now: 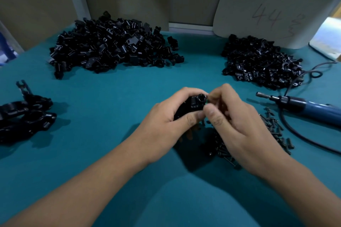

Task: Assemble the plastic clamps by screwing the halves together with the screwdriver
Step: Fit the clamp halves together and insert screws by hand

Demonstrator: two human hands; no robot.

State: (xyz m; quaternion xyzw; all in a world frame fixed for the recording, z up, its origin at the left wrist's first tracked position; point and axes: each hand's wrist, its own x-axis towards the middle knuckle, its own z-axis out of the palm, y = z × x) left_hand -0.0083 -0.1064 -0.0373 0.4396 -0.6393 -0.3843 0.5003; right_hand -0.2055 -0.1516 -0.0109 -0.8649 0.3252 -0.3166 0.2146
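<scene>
A: Going across from the left edge of the table [110, 86], what are you seeing?

B: A few black assembled clamps [25, 114] are lying by the left edge, then a big pile of clamp halves [110, 46] toward the back. In the middle, the left hand [166, 121] is wrapping its fingers and thumb round a black clamp [193, 105], holding it just above the cloth.

A: Which way is the clamp pointing?

B: Its round screw boss is facing up and to the right, straight at the right hand [238, 125]. That hand is touching the boss, its thumb and fingertips pinched together as if feeding in a screw, though I cannot tell whether one is actually there.

A: And the screws?

B: A loose heap of screws [273, 131] is lying under and just right of the right hand. A smaller pile of clamp halves [262, 62] is sitting behind it.

A: The driver?

B: The blue electric screwdriver [304, 107] is resting near the right edge, untouched, its long axis running left to right with the bit aimed at the hands. The right hand is nearer, so I judge it will be reaching for it.
</scene>
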